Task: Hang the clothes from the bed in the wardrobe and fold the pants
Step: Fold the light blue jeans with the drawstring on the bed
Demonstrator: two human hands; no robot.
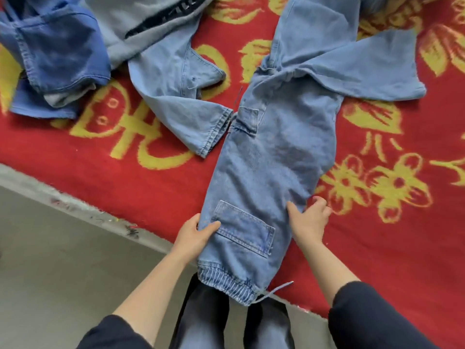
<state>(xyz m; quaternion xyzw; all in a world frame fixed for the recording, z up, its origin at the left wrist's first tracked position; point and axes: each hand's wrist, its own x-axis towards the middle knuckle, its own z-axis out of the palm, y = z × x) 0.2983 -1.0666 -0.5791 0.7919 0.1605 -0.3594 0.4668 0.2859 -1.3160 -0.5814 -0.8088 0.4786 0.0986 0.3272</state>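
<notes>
Our left hand [192, 236] pinches the jeans [274, 152] at their left edge, thumb on top; our right hand [310, 221] curls round the right edge. The jeans lie lengthwise mid-frame on the blanket [125, 177], cuff overhanging bottom centre. More denim [176, 96] lies upper left.

We see soft, even, fairly bright light across the bed [141, 182]. Shadows are faint, mostly in the folds of the pants [274, 157]. The wide lens bows the bed's near edge, and fine detail looks soft throughout.
</notes>
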